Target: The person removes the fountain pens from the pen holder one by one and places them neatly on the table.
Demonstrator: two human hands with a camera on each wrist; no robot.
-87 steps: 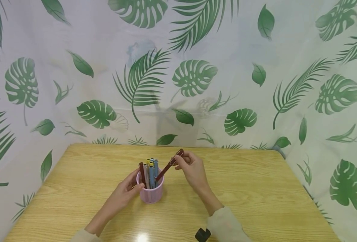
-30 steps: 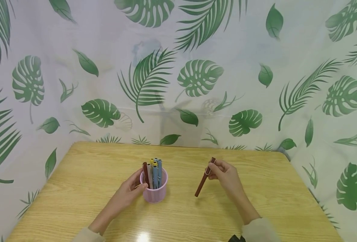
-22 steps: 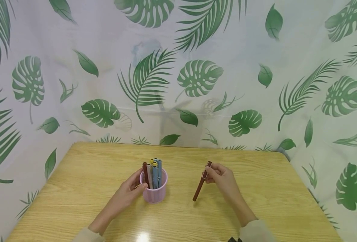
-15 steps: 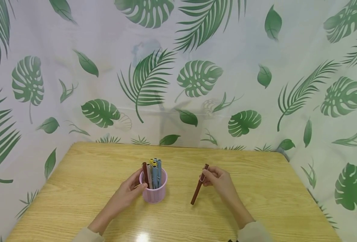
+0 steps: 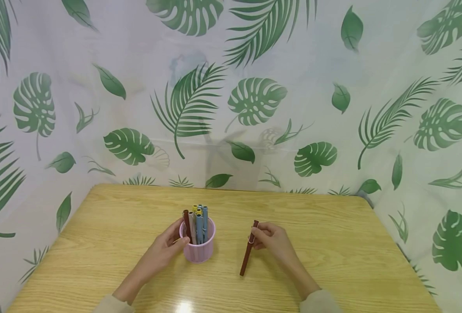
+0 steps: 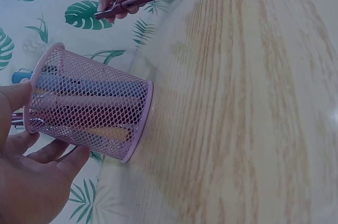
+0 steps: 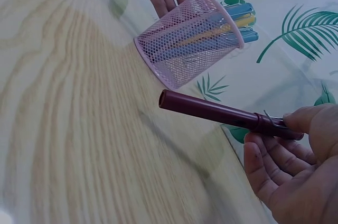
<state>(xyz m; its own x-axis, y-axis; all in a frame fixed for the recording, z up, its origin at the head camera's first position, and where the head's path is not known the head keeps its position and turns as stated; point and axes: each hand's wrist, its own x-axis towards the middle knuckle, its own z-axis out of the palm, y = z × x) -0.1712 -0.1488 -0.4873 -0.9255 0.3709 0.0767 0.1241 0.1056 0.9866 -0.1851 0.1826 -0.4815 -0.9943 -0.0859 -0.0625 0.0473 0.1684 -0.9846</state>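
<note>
A pink mesh pen cup (image 5: 198, 253) stands upright on the table, holding several pens in blue, yellow, grey and dark red. My left hand (image 5: 163, 247) grips the cup's left side, with the thumb on its rim and the fingers around the far side, as the left wrist view shows. To the right of the cup, my right hand (image 5: 275, 243) pinches a dark red capped pen (image 5: 247, 257) near its clip end between thumb and fingers. That pen slants, its lower end pointing down toward me. In the right wrist view, the pen (image 7: 211, 112) is apart from the tabletop, above its shadow.
The wooden table (image 5: 129, 208) spreads around both hands, with a bright light reflection near its front. Behind it and at both sides hangs a white cloth (image 5: 215, 169) printed with green leaves, meeting the table's back edge.
The dark red pen's lower end was inside the cup's rim at first. My right hand took it out to the right, then lowered it and drifted back left. My left hand stays on the cup.
</note>
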